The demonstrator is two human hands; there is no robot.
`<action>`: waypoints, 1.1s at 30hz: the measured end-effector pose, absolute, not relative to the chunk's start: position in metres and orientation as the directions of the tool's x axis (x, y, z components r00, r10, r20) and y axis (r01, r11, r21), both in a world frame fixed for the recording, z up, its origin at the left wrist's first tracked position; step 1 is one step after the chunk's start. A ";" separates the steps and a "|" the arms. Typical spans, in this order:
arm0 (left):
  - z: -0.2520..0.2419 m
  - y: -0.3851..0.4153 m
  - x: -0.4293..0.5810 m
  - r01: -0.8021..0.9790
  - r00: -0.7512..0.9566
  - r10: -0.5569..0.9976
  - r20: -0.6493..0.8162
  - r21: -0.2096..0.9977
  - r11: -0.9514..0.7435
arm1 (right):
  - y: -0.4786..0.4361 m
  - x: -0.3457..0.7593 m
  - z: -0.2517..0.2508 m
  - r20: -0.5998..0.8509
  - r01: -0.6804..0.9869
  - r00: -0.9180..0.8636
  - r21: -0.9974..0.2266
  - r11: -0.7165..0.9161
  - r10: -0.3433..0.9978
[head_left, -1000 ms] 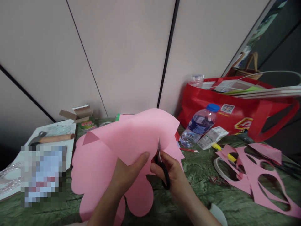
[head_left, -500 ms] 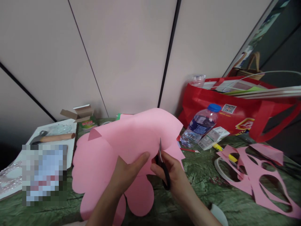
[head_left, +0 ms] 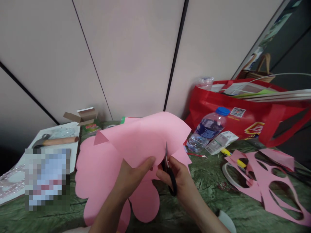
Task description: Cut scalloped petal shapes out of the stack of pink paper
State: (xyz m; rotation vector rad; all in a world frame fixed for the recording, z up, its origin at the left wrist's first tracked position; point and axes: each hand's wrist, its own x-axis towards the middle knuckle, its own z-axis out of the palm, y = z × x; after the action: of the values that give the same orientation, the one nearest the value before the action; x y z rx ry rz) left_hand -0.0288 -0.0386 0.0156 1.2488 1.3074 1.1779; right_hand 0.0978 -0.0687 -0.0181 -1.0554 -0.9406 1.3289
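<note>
A curved sheet of pink paper point(head_left: 138, 136) is held up over the table. My left hand point(head_left: 134, 173) is closed on its near edge, thumb on top, other fingers hidden beneath. In my right hand point(head_left: 181, 178) are black-handled scissors point(head_left: 172, 181), with a blade upright against the sheet at its right part. Whether the blades are fully closed I cannot tell. Under and left of the sheet lie pink scalloped paper shapes point(head_left: 97, 174), and a rounded pink petal point(head_left: 145, 200) shows below my hands.
At right stand a water bottle point(head_left: 206, 131), a small white box point(head_left: 221, 142) and a red bag point(head_left: 243, 119). Pink paper scraps with cut-out holes point(head_left: 264, 184) lie in front, over a tape roll point(head_left: 228, 174). A hammer point(head_left: 60, 140) and an opened box point(head_left: 91, 124) are at left.
The whole view has shifted slightly. My hands, the scissors and the pink sheet keep nearly the same positions relative to each other.
</note>
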 end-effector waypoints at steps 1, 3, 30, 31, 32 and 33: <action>0.015 -0.039 -0.029 0.095 -0.040 0.999 -0.023 0.995 0.026 | -0.069 0.098 -0.019 -0.049 -0.282 0.035 -0.959 -0.037 0.998; 0.015 -0.038 -0.029 0.104 -0.032 0.999 -0.031 0.994 0.034 | -0.069 0.098 -0.020 -0.045 -0.284 0.031 -0.958 -0.034 0.999; 0.017 -0.038 -0.032 0.128 0.055 0.998 -0.039 0.991 0.032 | -0.067 0.097 -0.028 -0.021 -0.242 0.085 -0.970 0.000 0.996; 0.016 -0.037 -0.032 0.127 0.055 0.998 -0.033 0.992 0.026 | -0.067 0.097 -0.028 -0.024 -0.244 0.083 -0.970 -0.003 0.996; 0.015 -0.036 -0.033 0.125 0.059 0.998 -0.027 0.992 0.019 | -0.068 0.097 -0.028 -0.027 -0.245 0.081 -0.969 -0.006 0.996; 0.014 -0.036 -0.033 0.122 0.072 0.997 -0.023 0.992 0.014 | -0.068 0.097 -0.028 -0.031 -0.247 0.078 -0.969 -0.011 0.996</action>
State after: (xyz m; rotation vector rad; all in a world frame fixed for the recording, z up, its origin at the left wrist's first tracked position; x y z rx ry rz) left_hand -0.0334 -0.0358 0.0140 1.3176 1.2510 1.0808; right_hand 0.0965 -0.0680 -0.0279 -1.0771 -0.9568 1.2726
